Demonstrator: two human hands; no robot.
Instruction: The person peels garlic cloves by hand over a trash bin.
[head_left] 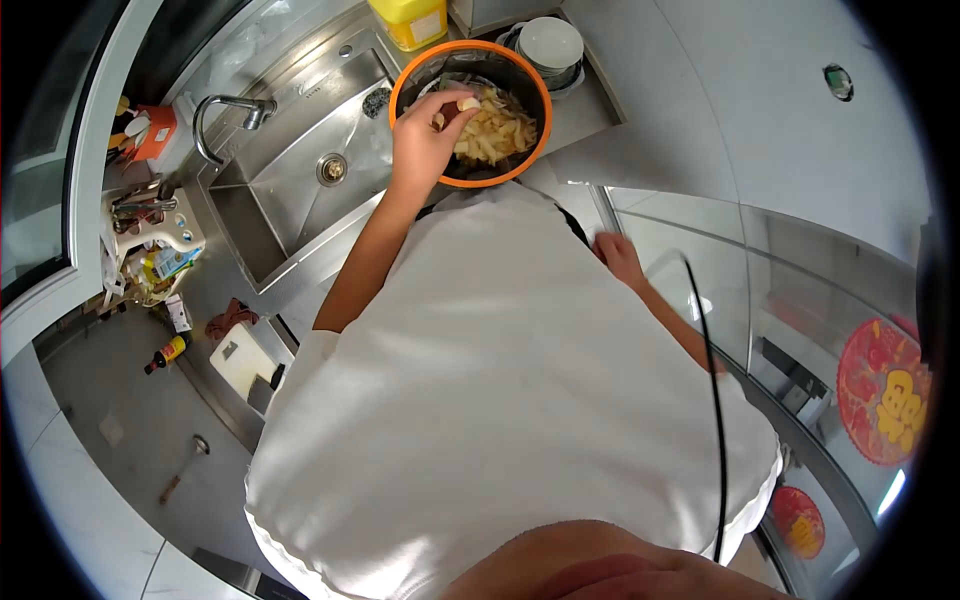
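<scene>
My left hand [428, 138] is over an orange-rimmed bucket [540, 128], its thumb and fingers pinched on a small pale piece [468, 103]. Inside the bucket, below the fingers, lies a heap of pale yellowish scraps [500, 130], which look like peelings or cut pieces. A dark lining shows along the inner wall. My right hand [618, 258] is low at my right side, beside a glass-fronted panel. Its fingers are curled in, and I see nothing held in them.
Left of the bucket is a steel sink [290, 195] with a curved faucet [225, 115]. A yellow jug [410, 22] and stacked white bowls [552, 45] stand behind. Further left are a utensil rack [180, 235], a cutting board [245, 365], a bottle [170, 352] and a ladle [190, 465].
</scene>
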